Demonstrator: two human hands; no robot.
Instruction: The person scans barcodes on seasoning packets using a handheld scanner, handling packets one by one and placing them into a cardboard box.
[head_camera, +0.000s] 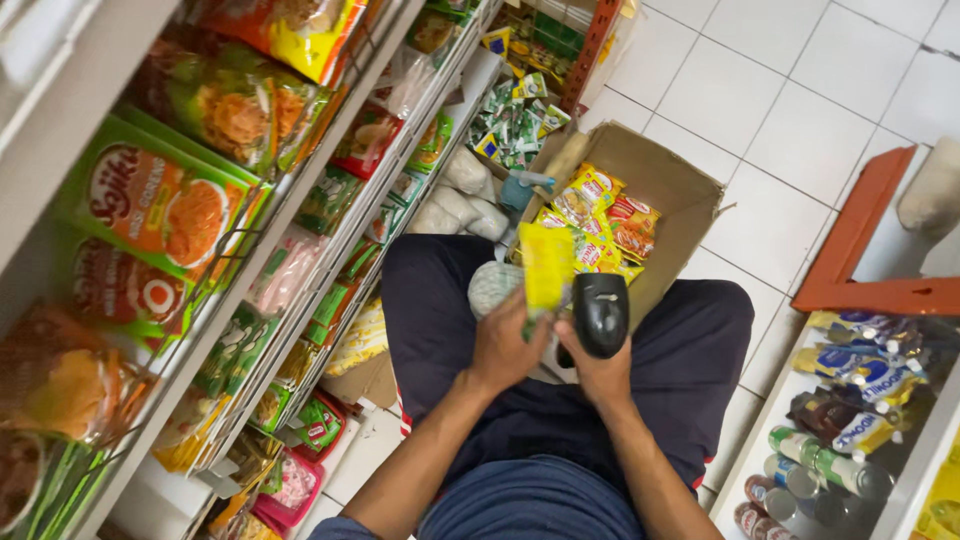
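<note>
My left hand (505, 345) grips a yellow and green snack packet (545, 265) and holds it upright over my lap. Right beside it, my right hand (597, 368) holds a black handheld scanner (600, 312), whose head is close to the packet's right edge. Behind both hands an open cardboard box (680, 190) stands on the floor with several yellow and orange packets (600, 225) in it. My knees in dark trousers frame the hands.
Store shelves (250, 280) packed with noodle and snack packets run along the left. Clear bags of white goods (455, 200) lie near the box. At the right, a low shelf (850, 430) holds bottles and sachets, beside an orange frame (860, 260). White floor tiles fill the far right.
</note>
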